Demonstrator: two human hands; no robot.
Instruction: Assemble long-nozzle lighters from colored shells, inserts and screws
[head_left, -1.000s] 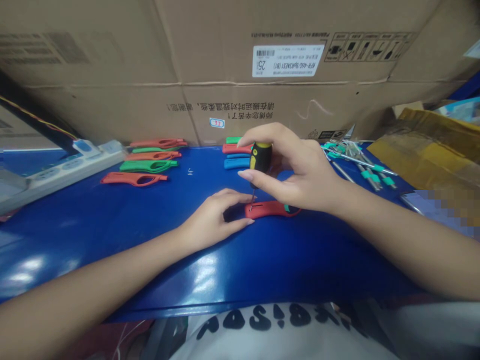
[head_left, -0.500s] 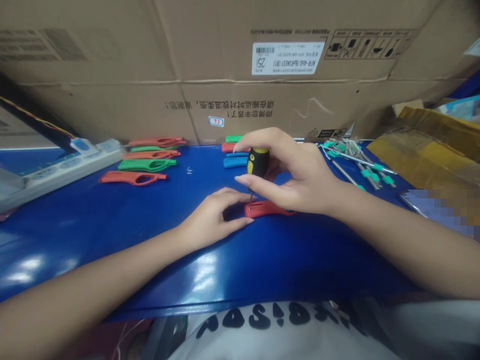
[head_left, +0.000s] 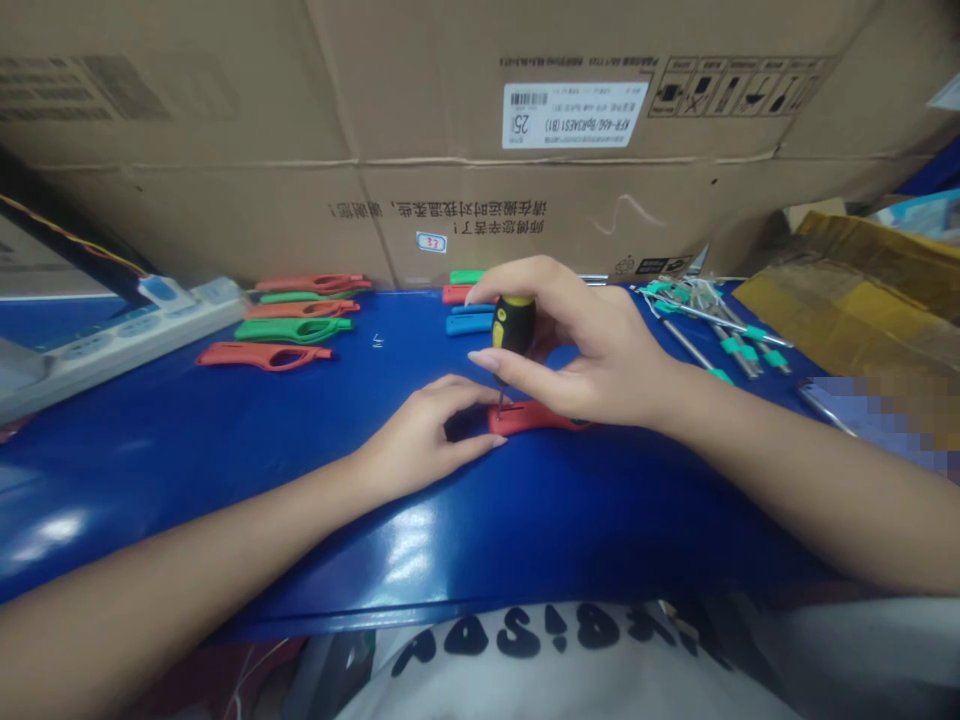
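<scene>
A red lighter casing lies flat on the blue table, its right end partly hidden under my right hand. My left hand pinches the casing's left end between thumb and fingers. In my right hand is a short black-and-yellow screwdriver, gripped by its handle and held nearly upright. Its thin shaft points down and the tip meets the casing near the left end. Any screw under the tip is too small to make out.
Orange and green lighter casings lie in a row at the left, beside a white power strip. Small metal pieces lie near them. Blue, red and green casings sit behind my right hand. Metal rods with green parts are at right. A cardboard box stands behind.
</scene>
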